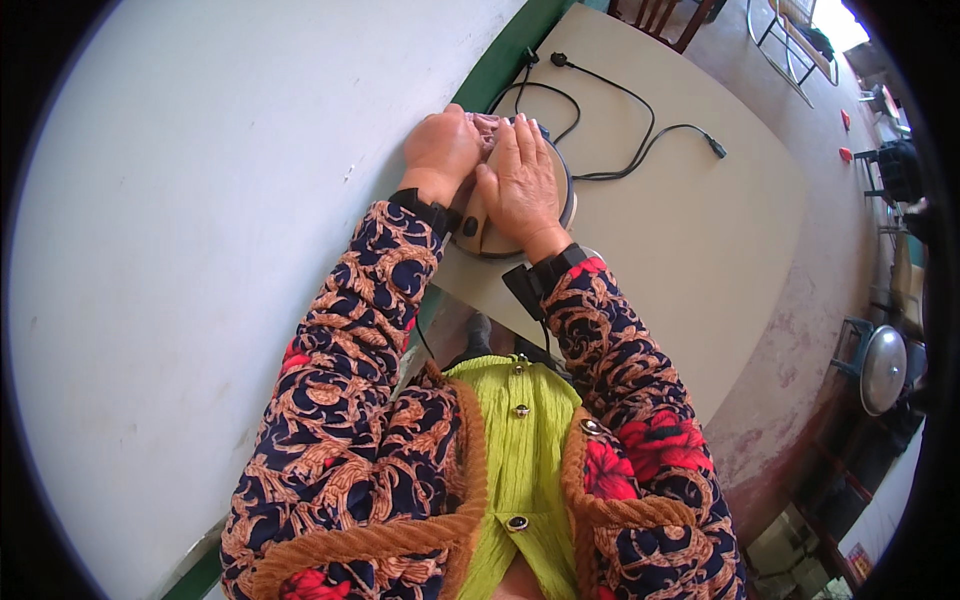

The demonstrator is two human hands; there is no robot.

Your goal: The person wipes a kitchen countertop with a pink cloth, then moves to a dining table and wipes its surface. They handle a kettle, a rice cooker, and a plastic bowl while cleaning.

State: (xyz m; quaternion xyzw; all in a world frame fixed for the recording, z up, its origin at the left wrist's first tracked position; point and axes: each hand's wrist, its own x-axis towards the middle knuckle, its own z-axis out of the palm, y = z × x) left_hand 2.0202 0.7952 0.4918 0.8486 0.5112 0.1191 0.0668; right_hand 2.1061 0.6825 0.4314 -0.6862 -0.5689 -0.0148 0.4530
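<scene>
A round electric cooker with a beige lid (501,238), which looks like a rice cooker, stands on the table near the wall. My right hand (526,180) lies flat on the lid, fingers extended and pointing away from me. At the lid's far left side, my left hand (444,150) is closed in a fist around a crumpled pinkish cloth (486,127). Much of the cloth is hidden behind the knuckles. A dark oval button (470,225) shows on the lid's near left part. Both hands cover much of the lid, and the cooker's body is mostly out of sight beneath it.
A black power cord (651,112) lies looped on the beige table (675,225), with a plug (559,59) and a connector (718,148) at its ends. Another plug (530,57) is by the wall (187,225). A metal lid (883,370) and blue stool (853,346) stand far right.
</scene>
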